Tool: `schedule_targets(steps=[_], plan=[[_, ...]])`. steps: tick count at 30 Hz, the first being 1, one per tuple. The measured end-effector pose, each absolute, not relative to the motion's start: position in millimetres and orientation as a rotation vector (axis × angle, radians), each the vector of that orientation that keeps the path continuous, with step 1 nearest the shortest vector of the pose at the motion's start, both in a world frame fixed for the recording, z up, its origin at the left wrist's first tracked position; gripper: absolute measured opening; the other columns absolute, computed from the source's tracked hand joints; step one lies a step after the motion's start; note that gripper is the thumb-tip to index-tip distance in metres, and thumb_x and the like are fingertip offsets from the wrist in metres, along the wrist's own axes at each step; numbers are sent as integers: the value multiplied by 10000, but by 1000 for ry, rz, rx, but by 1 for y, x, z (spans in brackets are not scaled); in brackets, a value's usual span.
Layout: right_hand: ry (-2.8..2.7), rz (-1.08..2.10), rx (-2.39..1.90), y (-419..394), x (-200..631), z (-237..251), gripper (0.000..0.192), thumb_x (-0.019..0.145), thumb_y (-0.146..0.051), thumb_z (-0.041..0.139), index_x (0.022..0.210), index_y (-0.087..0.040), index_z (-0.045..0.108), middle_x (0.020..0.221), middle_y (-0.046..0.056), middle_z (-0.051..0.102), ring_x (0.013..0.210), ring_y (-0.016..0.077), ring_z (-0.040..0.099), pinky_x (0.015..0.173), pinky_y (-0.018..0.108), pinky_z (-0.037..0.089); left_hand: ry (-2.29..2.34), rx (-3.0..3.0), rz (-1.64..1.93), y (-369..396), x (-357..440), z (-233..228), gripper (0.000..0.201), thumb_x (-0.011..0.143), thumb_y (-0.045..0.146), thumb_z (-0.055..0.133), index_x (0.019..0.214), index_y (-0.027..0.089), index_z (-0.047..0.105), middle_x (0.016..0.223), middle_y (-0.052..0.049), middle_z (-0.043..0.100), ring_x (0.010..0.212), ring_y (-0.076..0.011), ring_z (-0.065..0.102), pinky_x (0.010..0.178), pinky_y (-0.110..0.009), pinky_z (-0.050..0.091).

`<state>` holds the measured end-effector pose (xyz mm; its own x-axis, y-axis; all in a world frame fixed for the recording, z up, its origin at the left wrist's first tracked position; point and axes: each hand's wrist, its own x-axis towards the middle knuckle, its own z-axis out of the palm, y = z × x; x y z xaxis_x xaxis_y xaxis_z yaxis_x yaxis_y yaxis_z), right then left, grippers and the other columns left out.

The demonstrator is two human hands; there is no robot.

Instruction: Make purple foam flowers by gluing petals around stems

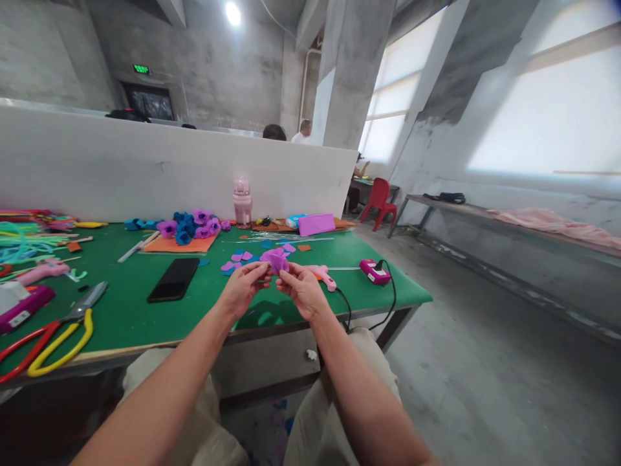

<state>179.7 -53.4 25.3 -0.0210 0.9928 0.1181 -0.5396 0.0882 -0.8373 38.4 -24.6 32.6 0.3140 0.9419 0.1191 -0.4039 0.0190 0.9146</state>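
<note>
purple flower (pixel 276 260) is held up just above the near edge of the green table (pixel 126 310), pinched between both hands. left hand (pixel 244 289) grip is closed on its left side, right hand (pixel 303 290) fingers closed on its right and underside. Petal layers look loose; can't tell if any glue is on them

Risks as I judge them:
- pink glue gun (pixel 324 277) lies just behind the right hand, its cord (pixel 345 309) running over the table edge beside the wrist; a snag could drag the gun or the pink plug box (pixel 374 272) off
- if the nozzle is hot, knuckles are close enough to touch it
- uneven squeeze could crush or shift the petals
- loose purple petal cutouts (pixel 236 261) near the flower could get swept off

Black phone (pixel 173 279) and scissors (pixel 58 330) sit well to the left, out of the way
</note>
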Motion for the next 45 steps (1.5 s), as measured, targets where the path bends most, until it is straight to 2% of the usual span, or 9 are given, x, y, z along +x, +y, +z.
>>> schedule_targets(steps=[6,21,30,45], plan=[[-851,1350,-727,-53,177,22,422,548,-271,812,881,-169,573,628,-41,653,543,74,615,557,174,510,629,1028,1193,-24,39,30,206,546,225,791,682,123,676,636,3,634,569,-86,560,590,-216,446],[-863,1355,-701,-53,177,21,435,547,-295,810,897,-190,574,649,-40,662,546,85,611,548,196,502,652,952,1240,-25,40,33,256,463,121,753,714,141,710,660,-23,684,624,-127,603,628,-253,451],[-845,1380,-684,-54,177,23,422,536,-287,815,878,-193,586,647,-39,661,540,90,611,531,197,500,702,1154,1261,-22,43,23,267,522,297,808,725,148,720,699,-29,690,632,-131,591,656,-269,458],[-888,1401,-676,-56,177,23,427,561,-298,809,914,-185,596,683,-13,693,532,82,612,520,182,496,662,1171,1260,-24,43,28,227,533,257,814,720,162,728,710,-20,703,662,-123,600,690,-252,456]])
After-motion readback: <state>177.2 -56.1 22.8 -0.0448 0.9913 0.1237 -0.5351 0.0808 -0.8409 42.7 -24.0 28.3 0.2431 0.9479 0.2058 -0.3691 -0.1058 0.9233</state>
